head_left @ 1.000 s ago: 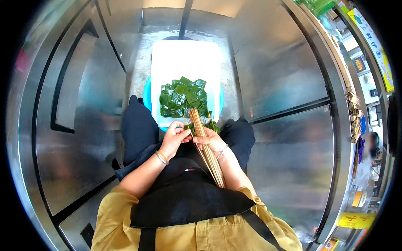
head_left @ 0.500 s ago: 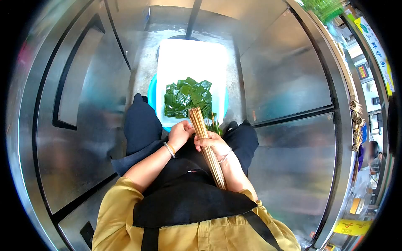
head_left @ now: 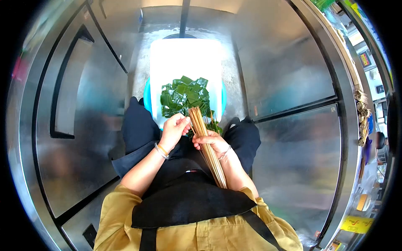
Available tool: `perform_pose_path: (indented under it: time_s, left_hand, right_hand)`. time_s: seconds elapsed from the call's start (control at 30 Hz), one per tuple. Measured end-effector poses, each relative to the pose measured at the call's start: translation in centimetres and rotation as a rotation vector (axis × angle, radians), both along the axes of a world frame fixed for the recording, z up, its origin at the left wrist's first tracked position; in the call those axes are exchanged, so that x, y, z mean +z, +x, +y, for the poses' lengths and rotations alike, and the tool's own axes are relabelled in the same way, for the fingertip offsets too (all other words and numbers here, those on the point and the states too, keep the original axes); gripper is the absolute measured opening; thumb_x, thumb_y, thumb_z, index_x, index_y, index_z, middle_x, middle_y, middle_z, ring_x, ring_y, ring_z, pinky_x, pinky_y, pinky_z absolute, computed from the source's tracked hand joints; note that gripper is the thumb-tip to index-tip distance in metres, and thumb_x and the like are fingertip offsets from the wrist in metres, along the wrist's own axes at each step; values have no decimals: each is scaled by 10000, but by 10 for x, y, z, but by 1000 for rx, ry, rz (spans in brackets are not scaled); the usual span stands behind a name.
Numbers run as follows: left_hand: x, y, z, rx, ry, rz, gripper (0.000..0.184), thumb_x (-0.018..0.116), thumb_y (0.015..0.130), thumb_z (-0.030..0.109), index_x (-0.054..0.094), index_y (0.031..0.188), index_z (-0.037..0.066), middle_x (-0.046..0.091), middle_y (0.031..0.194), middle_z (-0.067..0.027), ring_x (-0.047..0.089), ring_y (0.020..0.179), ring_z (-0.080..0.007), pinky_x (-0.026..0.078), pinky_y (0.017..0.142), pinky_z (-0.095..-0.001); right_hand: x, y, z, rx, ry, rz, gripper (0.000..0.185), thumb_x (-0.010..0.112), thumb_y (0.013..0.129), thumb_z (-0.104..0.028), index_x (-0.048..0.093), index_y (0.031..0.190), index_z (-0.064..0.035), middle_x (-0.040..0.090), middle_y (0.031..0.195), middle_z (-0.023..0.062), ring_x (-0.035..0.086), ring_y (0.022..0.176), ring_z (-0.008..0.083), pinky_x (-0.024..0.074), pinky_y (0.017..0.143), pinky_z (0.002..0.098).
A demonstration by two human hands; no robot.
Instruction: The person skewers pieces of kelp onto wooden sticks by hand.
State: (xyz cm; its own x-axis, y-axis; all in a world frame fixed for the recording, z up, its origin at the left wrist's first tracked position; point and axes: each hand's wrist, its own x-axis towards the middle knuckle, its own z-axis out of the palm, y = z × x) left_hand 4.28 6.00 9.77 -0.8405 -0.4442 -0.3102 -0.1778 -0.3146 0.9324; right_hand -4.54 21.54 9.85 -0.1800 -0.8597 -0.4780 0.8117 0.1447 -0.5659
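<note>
My right hand (head_left: 212, 142) is wrapped around a thick bundle of thin bamboo skewers (head_left: 210, 155). The bundle slants from the green pile down toward my apron. Beside its upper end, my left hand (head_left: 176, 126) is closed in a pinch; what its fingertips hold, if anything, is too small to make out. Just beyond both hands, glossy dark green squares (head_left: 184, 95), like cut kelp, lie heaped on the near part of a white tray (head_left: 185, 56). More green pieces (head_left: 214, 126), with thin sticks by them, show just past my right hand.
Under the tray is a turquoise basin (head_left: 147, 97). Steel cabinet doors stand close on the left (head_left: 83, 125) and right (head_left: 299, 154). My knees (head_left: 139, 125) flank the tray's near end. Shelves with packages (head_left: 358, 224) run along the far right.
My left hand has risen slightly and moved left, up to the top of the skewer bundle. My right hand keeps its hold on the bundle. The view has shifted a little.
</note>
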Motion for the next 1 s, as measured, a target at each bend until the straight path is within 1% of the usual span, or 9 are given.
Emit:
perform_pose_path:
  time_s: [0.07, 0.27, 0.37, 0.43, 0.53, 0.57, 0.63, 0.73, 1.0]
  left_hand:
    - [3, 7, -2, 8, -121, 7, 200, 530, 874, 208, 537, 736, 62, 542, 633, 9, 485, 547, -46, 392, 490, -175]
    - [13, 16, -9, -6, -62, 3, 190, 534, 871, 202, 543, 736, 69, 541, 629, 22, 471, 542, -36, 377, 495, -165]
    - [6, 7, -20, -104, -43, 11, 177, 525, 876, 215, 559, 791, 63, 560, 676, 12, 484, 579, -40, 393, 532, -174]
    - [-11, -6, -31, 2, -51, 85, 189, 509, 885, 225, 569, 880, 46, 576, 761, -10, 504, 648, -46, 420, 592, -180]
    - [-61, -31, -66, 182, -766, -117, 235, 541, 820, 131, 533, 1001, -18, 578, 898, -151, 563, 803, -239, 458, 739, -321]
    - [-72, -36, -73, 167, -774, -116, 235, 541, 820, 131, 533, 1001, -18, 578, 898, -151, 563, 803, -239, 458, 739, -321]
    - [-76, -45, -78, 72, -1352, -323, 352, 551, 748, 69, 479, 1070, -52, 526, 1009, -221, 510, 938, -338, 404, 848, -384]
    - [-66, -51, -68, -53, -1422, -459, 431, 548, 694, 30, 435, 1098, -70, 472, 1076, -227, 456, 1003, -355, 366, 888, -398]
    - [-70, -42, -69, -104, -1454, -408, 316, 551, 657, -24, 521, 955, 74, 470, 985, -145, 497, 877, -325, 427, 765, -396]
  right_hand:
    - [5, 2, 0, -30, -18, -8, 188, 629, 719, -25, 562, 892, 5, 588, 787, 78, 576, 680, 151, 473, 626, 246]
    - [-5, 0, 1, 0, -86, 13, 149, 640, 719, -28, 555, 841, -12, 582, 729, 71, 552, 619, 137, 447, 592, 229]
    - [-6, -3, 4, 16, -64, 18, 166, 649, 719, -31, 549, 852, -26, 588, 739, 71, 554, 608, 132, 451, 566, 226]
    - [-9, -5, 5, 12, -45, -41, 181, 652, 720, -28, 542, 863, -37, 595, 748, 76, 559, 600, 127, 455, 541, 225]
    - [-9, -6, 6, 26, -81, -106, 186, 648, 720, -21, 541, 870, -44, 599, 749, 83, 564, 603, 126, 461, 535, 229]
    - [-8, -6, 6, 38, -94, -101, 180, 648, 723, -32, 543, 868, -46, 598, 745, 86, 566, 608, 129, 459, 542, 225]
    - [-10, -6, 6, 38, -114, -96, 176, 645, 730, -50, 540, 872, -45, 598, 745, 90, 563, 601, 128, 453, 539, 221]
    - [-11, -7, 6, 59, -154, -76, 186, 632, 748, -101, 527, 888, -39, 594, 737, 97, 547, 569, 123, 433, 527, 213]
    - [-11, -7, 5, 89, -198, -53, 197, 616, 750, -105, 506, 897, -35, 571, 715, 102, 511, 525, 111, 401, 502, 214]
